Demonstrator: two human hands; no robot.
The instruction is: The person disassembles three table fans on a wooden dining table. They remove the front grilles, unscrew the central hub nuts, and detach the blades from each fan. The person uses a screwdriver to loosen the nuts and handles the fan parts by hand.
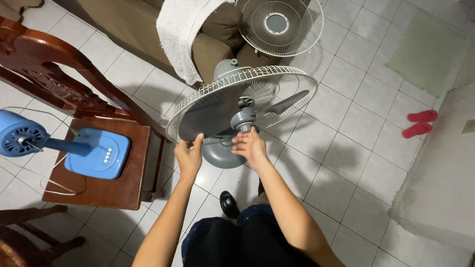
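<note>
Hands at frame centre on grey fan (pixel 232 126), standing on tiled floor (pixel 346 148). Left hand (pixel 189 155) pinches grey blade (pixel 208 113) edge at 7 o'clock of the rear grille (pixel 297 81). Right hand (pixel 251 146) fingers grasp hub (pixel 243 119). Detached front grille (pixel 280 24) at 12 o'clock; blue fan (pixel 74 148) at 9 o'clock.

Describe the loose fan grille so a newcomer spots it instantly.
Start at the brown sofa along the top, with a white towel draped over it. Right of the towel leans a round white wire grille, detached, unlike the rear guard mounted on the grey fan below.
</note>
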